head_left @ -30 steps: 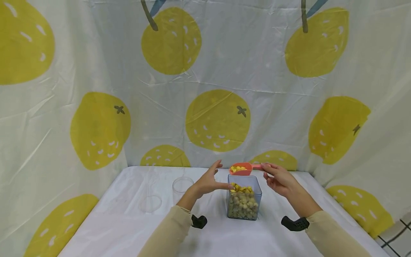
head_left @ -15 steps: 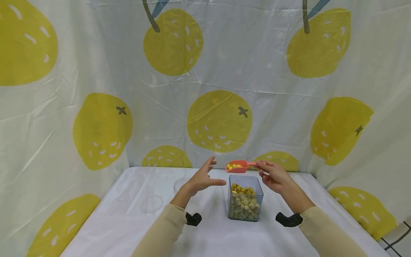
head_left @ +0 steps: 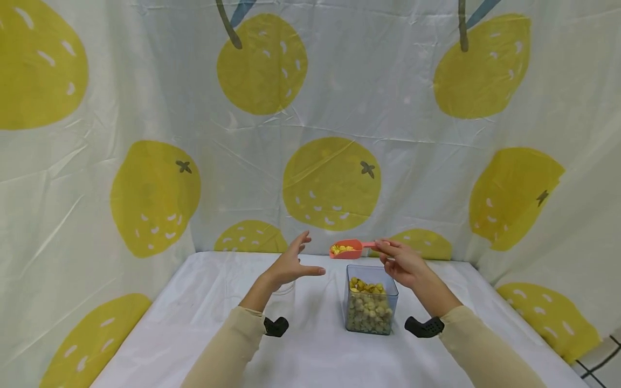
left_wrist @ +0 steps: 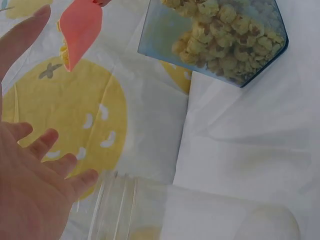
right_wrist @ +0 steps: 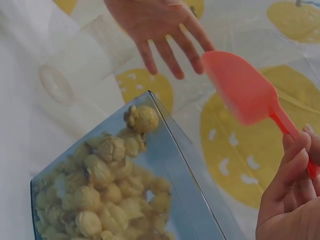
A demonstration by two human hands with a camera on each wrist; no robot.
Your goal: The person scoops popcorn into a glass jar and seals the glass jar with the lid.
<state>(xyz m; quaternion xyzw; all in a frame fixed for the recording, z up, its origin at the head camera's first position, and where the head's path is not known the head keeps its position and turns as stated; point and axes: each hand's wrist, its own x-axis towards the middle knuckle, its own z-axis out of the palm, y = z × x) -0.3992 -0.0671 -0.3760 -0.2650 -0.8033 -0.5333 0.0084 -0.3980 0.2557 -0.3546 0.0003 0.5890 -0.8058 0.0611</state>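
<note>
My right hand (head_left: pixel 405 264) pinches the handle of a red scoop (head_left: pixel 353 248) between thumb and fingers. Yellow popcorn (head_left: pixel 342 250) lies in the scoop, which is held level above the far left of a square bluish clear container (head_left: pixel 346 307). That container is partly filled with popcorn (right_wrist: pixel 95 200). My left hand (head_left: pixel 286 267) hovers with fingers spread and thumb out, left of the scoop and holding nothing. Below it stands a clear jar (head_left: pixel 286 302), partly covered by the hand in the head view; its threaded mouth (left_wrist: pixel 117 200) shows in the left wrist view.
A white cloth (head_left: pixel 315 355) covers the table. Behind it hangs a curtain (head_left: pixel 412 178) printed with yellow fruit. A dark wire grid (head_left: pixel 589 372) shows at the lower right corner.
The scoop with its popcorn has moved left and slightly up, away from over the square container. My left hand has moved left too, off the container's rim, and now overlaps the jar.
</note>
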